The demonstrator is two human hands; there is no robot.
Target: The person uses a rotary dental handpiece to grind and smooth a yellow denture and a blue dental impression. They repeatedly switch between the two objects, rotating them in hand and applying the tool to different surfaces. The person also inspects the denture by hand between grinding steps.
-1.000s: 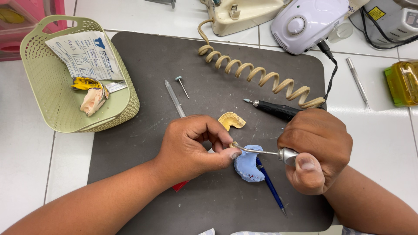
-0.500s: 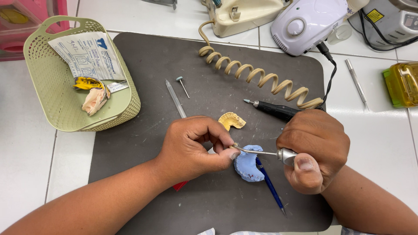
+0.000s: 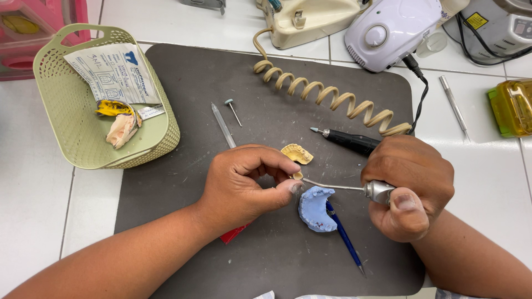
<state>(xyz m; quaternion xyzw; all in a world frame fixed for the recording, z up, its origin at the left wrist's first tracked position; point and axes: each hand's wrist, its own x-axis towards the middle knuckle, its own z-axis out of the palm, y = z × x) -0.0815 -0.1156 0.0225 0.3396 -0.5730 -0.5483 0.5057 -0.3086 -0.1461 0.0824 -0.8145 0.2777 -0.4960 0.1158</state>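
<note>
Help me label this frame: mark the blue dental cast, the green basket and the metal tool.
blue dental cast (image 3: 313, 209): head view, middle of its arch.
green basket (image 3: 166, 135): head view, right wall.
metal tool (image 3: 332, 186): head view, thin shaft.

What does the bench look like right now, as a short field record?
left hand: grip on a small yellowish piece, mostly hidden
right hand: grip on a metal tool, tip at the left fingers
blue cast: on the mat, below the tool
yellow cast: on the mat, above the left hand
basket: far left, holds paper and casts
</note>
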